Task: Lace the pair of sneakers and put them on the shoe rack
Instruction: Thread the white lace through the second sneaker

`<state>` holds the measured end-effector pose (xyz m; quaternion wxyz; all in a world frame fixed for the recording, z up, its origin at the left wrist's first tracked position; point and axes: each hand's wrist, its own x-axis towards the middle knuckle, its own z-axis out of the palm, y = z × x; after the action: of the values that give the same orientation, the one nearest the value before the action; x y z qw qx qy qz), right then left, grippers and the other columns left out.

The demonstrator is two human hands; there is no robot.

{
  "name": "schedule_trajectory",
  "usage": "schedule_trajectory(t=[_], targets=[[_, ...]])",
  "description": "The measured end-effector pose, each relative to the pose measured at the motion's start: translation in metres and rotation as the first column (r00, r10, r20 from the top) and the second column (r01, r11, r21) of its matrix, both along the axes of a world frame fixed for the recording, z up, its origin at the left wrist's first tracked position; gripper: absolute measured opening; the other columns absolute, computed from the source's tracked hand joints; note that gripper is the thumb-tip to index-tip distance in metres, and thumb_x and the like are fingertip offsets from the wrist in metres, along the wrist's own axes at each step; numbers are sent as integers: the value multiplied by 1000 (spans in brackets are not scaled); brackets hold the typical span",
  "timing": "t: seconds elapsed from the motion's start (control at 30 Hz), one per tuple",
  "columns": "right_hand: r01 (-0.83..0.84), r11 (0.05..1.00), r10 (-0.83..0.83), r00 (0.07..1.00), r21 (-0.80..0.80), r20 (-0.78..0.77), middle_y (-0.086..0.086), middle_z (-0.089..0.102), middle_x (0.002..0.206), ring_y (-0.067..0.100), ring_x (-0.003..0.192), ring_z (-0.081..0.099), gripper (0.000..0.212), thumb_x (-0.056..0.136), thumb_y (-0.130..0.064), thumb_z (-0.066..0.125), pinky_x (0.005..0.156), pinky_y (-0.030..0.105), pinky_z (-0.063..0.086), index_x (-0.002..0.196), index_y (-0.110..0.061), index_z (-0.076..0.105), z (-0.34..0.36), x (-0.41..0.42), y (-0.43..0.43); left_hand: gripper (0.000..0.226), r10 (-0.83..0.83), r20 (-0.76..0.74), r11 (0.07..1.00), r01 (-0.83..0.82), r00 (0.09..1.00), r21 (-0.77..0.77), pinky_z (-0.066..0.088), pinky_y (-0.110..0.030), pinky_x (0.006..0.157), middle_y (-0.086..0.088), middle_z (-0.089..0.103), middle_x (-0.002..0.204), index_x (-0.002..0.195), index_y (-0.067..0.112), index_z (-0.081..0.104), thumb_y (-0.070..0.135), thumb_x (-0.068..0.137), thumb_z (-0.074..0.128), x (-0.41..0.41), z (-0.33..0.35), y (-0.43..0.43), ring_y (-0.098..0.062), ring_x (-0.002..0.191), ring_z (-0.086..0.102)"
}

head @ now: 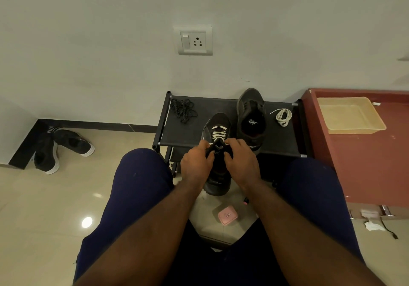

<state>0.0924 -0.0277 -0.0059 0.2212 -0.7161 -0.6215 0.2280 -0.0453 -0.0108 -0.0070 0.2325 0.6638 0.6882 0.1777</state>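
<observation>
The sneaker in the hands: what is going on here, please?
A seated person holds a dark sneaker with the left hand and the right hand, both gripping it near the tongue. White lace already crosses its toe-side eyelets. The second sneaker stands on the shoe rack, with a coiled white lace beside it and a bundle of black laces at the rack's left end.

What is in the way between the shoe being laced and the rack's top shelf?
Nothing visible. The sneaker is held at the shoe rack's front edge; bare shelf lies between the black laces and the other sneaker.
</observation>
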Motion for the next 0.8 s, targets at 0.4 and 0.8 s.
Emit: schedule_trajectory(t=[0.4,0.8], targets=[[-87,996,83,956,2,281,4,60,116,23,104,56,29,101,-32,47,79,38,51,114,-20,69,8,-16,23,22,-25,54,997,21,998,73,53,-36,83,0,63,107,112,17,66,30,100,53,4,-4,12,-18,92,62],[-212,976,212,977,55,13,7,58,115,27,107,52,10,93,-14,61,89,33,44,99,-13,69,-18,3,30,14,63,291,998,-56,955,-33,53,-27,78,5,73,93,103,19,73,23,94,63,-6,-17,26,-9,84,65]])
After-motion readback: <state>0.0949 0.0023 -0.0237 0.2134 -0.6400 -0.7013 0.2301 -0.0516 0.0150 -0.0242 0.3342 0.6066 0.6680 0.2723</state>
